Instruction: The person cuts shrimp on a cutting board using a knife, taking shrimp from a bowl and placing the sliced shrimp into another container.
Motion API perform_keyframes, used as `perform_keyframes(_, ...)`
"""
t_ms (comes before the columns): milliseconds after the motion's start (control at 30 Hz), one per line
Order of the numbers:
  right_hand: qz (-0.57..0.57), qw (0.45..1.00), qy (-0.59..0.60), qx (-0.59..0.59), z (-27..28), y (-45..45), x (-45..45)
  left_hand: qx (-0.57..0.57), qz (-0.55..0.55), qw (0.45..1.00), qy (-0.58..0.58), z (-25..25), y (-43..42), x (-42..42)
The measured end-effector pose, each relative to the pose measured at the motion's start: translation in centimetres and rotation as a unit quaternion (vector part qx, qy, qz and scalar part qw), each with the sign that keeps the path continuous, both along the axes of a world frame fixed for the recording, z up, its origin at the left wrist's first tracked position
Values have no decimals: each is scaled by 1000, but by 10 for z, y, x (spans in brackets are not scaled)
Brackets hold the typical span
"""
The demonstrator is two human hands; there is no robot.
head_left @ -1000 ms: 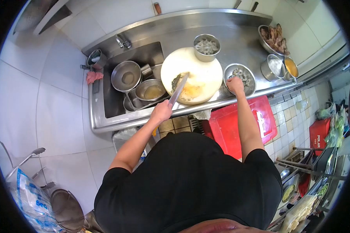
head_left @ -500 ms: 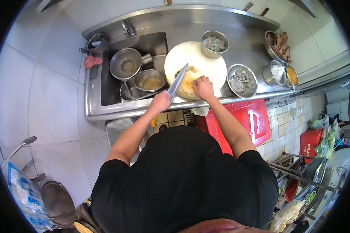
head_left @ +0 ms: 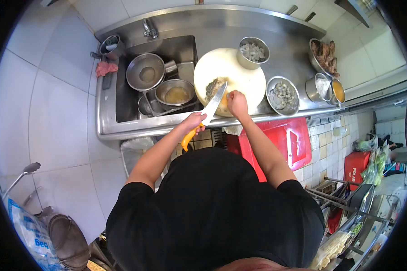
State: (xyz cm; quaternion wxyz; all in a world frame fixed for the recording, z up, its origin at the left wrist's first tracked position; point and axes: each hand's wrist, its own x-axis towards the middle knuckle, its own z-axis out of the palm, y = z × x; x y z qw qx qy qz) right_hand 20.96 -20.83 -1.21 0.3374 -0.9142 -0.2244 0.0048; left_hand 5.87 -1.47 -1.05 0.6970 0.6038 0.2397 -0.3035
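My left hand (head_left: 193, 123) is wrapped round a kitchen knife (head_left: 215, 105) with a yellow handle. Its blade slants up and right over the round white cutting board (head_left: 215, 61), tip near a patch of dark and pale scraps (head_left: 210, 90). My right hand (head_left: 238, 105) is closed at the board's front right, just right of the blade; whatever its fingers pinch is hidden. A steel pot (head_left: 252, 64) of pale, translucent pieces stands on the board's back right. Right of the board is a steel bowl (head_left: 286, 112) with grey shrimp in it.
Left of the board, a sink (head_left: 122, 108) holds a strainer (head_left: 130, 77) and several steel pans. A bowl of browned meat (head_left: 325, 56), a pot with white contents (head_left: 313, 90) and an orange-yellow liquid (head_left: 338, 91) line the counter's right end. Below sits a red lid (head_left: 276, 140).
The knife has shifted slightly right and turned, so its yellow handle now shows below my left hand. More dark scraps are visible. My right hand has turned and closed more.
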Motion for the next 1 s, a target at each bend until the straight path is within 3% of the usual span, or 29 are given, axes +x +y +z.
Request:
perform_keyframes(400, -12, 1000, 13, -23, 6, -2, -1, -5, -78, 997, 3, -3, 22, -9)
perform_keyframes(600, -43, 996, 75, 13, 2, 0, 9, -10, -79, 997, 1, -10, 18, -56)
perform_keyframes(667, -111, 976, 186, 29, -8, 3, 15, -5, -87, 996, -3, -11, 18, -67)
perform_keyframes(800, -122, 963, 237, 28, -22, 1, 24, 20, -127, 992, -5, -2, 34, -79)
perform_keyframes(900, -106, 975, 196, 13, -19, -2, 29, 41, -132, 990, -10, 6, 53, -83)
perform_keyframes(967, 97, 992, -20, -78, -2, -9, 25, 49, -61, 997, -23, 11, 62, -82)
perform_keyframes(1000, 98, 992, -19, -77, 7, -10, 23, 65, -54, 996, -24, 18, 62, -80)
